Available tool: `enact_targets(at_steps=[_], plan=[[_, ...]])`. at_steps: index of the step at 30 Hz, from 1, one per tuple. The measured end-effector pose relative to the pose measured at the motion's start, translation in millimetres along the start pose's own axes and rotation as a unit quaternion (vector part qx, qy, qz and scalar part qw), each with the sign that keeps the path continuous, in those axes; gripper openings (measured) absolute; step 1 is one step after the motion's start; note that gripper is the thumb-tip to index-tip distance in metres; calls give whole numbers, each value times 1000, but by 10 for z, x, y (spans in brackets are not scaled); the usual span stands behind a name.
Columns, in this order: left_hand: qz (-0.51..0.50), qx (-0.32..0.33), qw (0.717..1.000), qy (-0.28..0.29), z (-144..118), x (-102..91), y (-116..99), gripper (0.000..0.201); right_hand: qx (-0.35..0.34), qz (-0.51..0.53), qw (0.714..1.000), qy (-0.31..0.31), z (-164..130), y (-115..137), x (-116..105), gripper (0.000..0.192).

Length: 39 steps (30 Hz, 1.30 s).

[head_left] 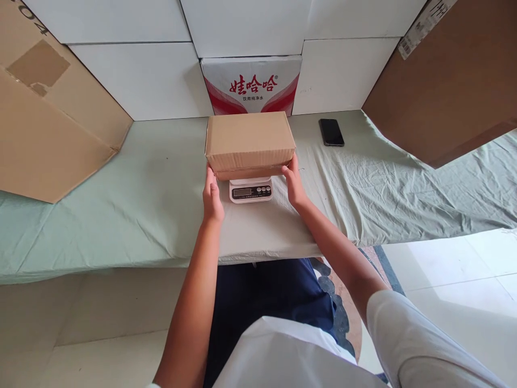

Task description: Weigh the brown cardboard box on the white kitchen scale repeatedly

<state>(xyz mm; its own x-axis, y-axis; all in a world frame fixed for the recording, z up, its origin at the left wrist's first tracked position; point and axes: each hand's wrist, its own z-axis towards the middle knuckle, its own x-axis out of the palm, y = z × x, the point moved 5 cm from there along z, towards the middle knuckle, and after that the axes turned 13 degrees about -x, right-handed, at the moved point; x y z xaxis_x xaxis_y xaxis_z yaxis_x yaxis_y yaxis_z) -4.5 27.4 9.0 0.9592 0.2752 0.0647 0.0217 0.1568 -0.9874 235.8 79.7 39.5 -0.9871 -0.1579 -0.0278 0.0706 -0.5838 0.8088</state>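
Observation:
A closed brown cardboard box [251,134] is held at its two near lower corners, one in each hand. My left hand [212,196] grips the left side, its thumb pointing up along the near face. On the other side, my right hand [294,180] has its thumb on the near right corner. Under the box's front edge sits a small white digital kitchen scale [251,191], its display and buttons facing me. The box hides the scale's platform, so I cannot tell whether the two touch.
A black smartphone [332,132] lies to the right on the pale green cloth [161,215]. White boxes [141,81] and a red-and-white water carton [252,81] line the back. Large brown cardboard pieces stand at left [60,124] and right [452,81].

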Motion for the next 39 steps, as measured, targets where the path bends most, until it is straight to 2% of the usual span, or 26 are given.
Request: enact_targets(at_steps=[12, 23, 27, 32, 35, 37, 39], plan=[[15, -1, 1000, 4, -8, 44, -104, 98, 10, 24, 1000, -1, 7, 2, 2, 83], [-1, -5, 1000, 3, 10, 21, -53, 95, 14, 12, 1000, 0, 0, -10, 5, 83], [15, -8, 1000, -5, 4, 35, -76, 100, 12, -2, 1000, 1, 4, -8, 3, 83], [3, 2, 1000, 3, 8, 28, -66, 96, 11, 21, 1000, -4, -4, 1, 22, 85], [15, 16, 998, -51, 32, -94, -44, 92, 21, 27, 998, -49, 10, -64, -76, 89], [13, 25, 994, -107, 48, -208, -39, 90, 31, 29, 992, -120, 32, -131, -227, 89], [-9, 24, 990, -141, 64, -293, -29, 89, 41, 37, 980, -193, 54, -195, -392, 84]])
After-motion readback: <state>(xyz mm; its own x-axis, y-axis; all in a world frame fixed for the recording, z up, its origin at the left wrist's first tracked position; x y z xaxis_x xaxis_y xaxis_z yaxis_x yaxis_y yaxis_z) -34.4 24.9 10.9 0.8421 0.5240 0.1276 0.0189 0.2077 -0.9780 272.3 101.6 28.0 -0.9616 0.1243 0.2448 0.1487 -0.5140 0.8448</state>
